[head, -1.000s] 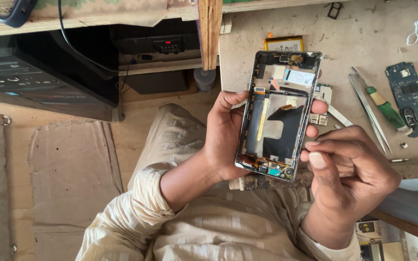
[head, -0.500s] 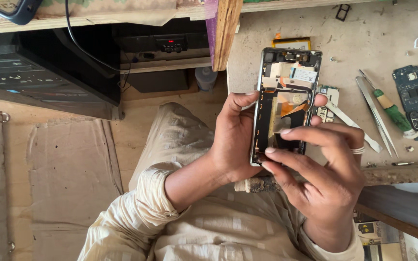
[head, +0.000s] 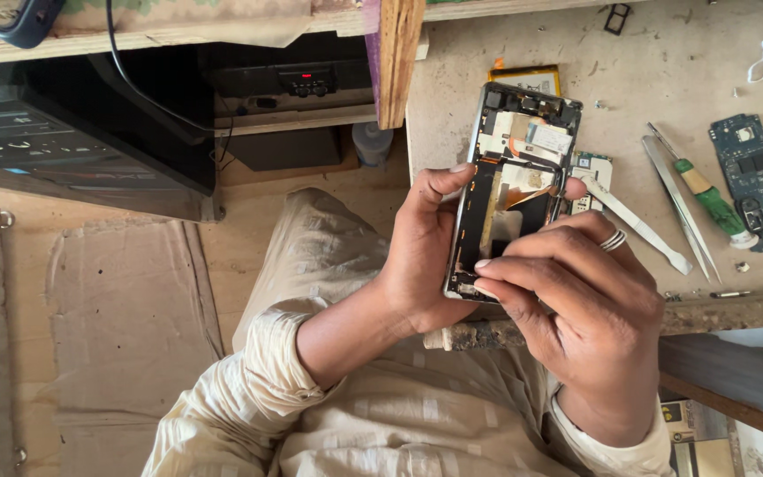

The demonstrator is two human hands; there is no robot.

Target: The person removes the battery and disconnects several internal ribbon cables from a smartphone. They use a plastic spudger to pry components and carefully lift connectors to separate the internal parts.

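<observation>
Two hands work the opened phone point(head: 514, 190): left hand point(head: 426, 252) clamped around its edge, while right hand point(head: 585, 300) fingers have slid onto its lower end, pinched together there.

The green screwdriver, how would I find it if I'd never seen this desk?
Start at the dusty workbench on the right, past the opened phone in the hands. Between a pair of metal tweezers and a blue circuit board lies the screwdriver. It alone has a bright green handle.

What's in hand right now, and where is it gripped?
The opened phone is held by the left hand around its long edges; the right hand's fingertips touch its lower end.
</observation>
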